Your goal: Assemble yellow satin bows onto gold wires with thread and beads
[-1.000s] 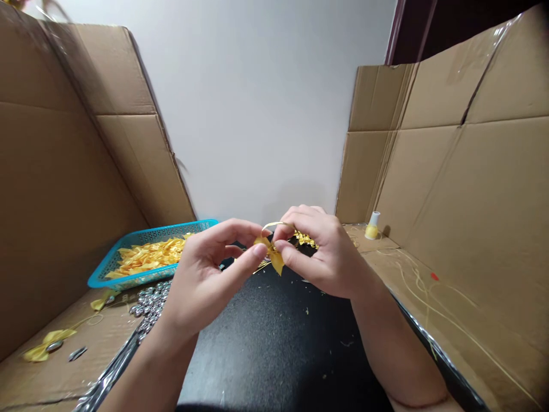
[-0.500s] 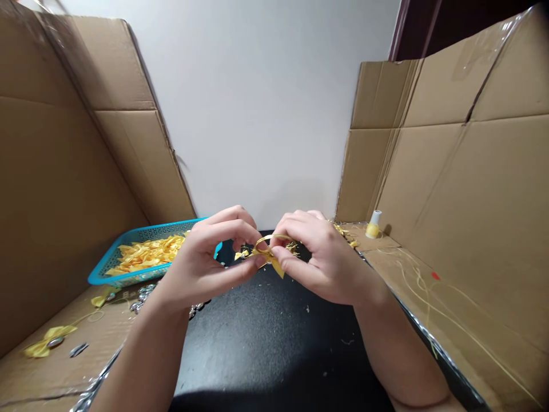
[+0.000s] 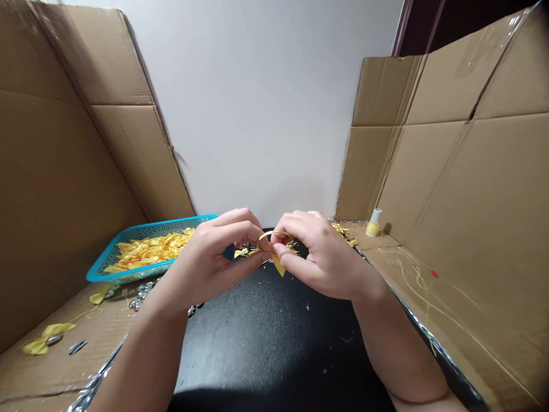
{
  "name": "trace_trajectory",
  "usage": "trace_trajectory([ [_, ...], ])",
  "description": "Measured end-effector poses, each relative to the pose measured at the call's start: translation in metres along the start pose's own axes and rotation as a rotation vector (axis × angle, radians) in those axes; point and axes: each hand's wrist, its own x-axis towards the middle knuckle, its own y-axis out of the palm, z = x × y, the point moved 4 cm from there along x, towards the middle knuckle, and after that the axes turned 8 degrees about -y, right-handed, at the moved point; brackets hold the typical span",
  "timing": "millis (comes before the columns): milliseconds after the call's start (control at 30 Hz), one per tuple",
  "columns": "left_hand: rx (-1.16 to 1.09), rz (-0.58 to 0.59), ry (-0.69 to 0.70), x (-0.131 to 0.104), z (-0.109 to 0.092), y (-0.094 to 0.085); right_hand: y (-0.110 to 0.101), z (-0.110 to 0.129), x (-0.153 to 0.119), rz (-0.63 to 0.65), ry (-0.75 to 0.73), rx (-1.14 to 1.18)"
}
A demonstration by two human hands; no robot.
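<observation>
Both hands meet over the black work surface point(image 3: 257, 343) in the middle of the head view. My left hand point(image 3: 223, 257) pinches a yellow ribbon bow with thumb and forefinger. Against its fingertips, my right hand point(image 3: 315, 254) pinches the same yellow ribbon bow point(image 3: 279, 266), one pointed tail of which hangs below the fingers. A thin yellow cord point(image 3: 274, 232) arches in a loop above the fingertips. Most of the bow's middle is hidden by the fingers.
A blue basket point(image 3: 128, 276) of yellow bows stands at the left. Silver pieces point(image 3: 143, 292) and a loose bow point(image 3: 47, 337) lie near it. Cardboard walls point(image 3: 472, 171) flank both sides. At the right are a small bottle point(image 3: 374, 223) and loose yellow cord point(image 3: 454, 329).
My left hand has moved slightly right, closer against my right hand, covering more of the bow. The cord loop sits a little higher and flatter.
</observation>
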Motion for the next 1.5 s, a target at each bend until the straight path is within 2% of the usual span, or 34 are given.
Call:
trace_trajectory([
  [467, 0.016, 0.103, -0.034, -0.001, 0.007, 0.001, 0.004, -0.003, 0.001, 0.019, 0.019, -0.09],
  [633, 0.026, 0.088, -0.066, -0.001, 0.008, -0.001, 0.003, -0.004, 0.001, 0.01, 0.028, -0.094],
  [767, -0.111, 0.018, -0.197, -0.001, 0.017, -0.003, 0.001, -0.005, 0.001, -0.004, 0.039, -0.104],
  [900, -0.326, 0.14, -0.385, -0.001, 0.026, 0.007, 0.001, -0.006, 0.002, 0.002, 0.05, -0.109],
  [1033, -0.509, 0.238, -0.494, 0.0, 0.027, 0.019, 0.003, -0.006, 0.002, 0.021, 0.051, -0.119],
  [1133, -0.564, 0.275, -0.543, -0.001, 0.027, 0.025, 0.004, -0.006, 0.002, 0.035, 0.041, -0.103],
  [1233, -0.586, 0.201, -0.55, 0.0, 0.028, 0.024, 0.0, -0.007, 0.002, -0.008, 0.037, -0.053],
  [1367, -0.557, -0.05, -0.527, 0.002, 0.027, 0.018, -0.01, -0.011, 0.0, -0.158, 0.075, -0.022],
  [1500, -0.483, -0.241, -0.497, 0.0, 0.022, 0.012, -0.008, -0.012, 0.0, -0.16, 0.128, -0.039],
])
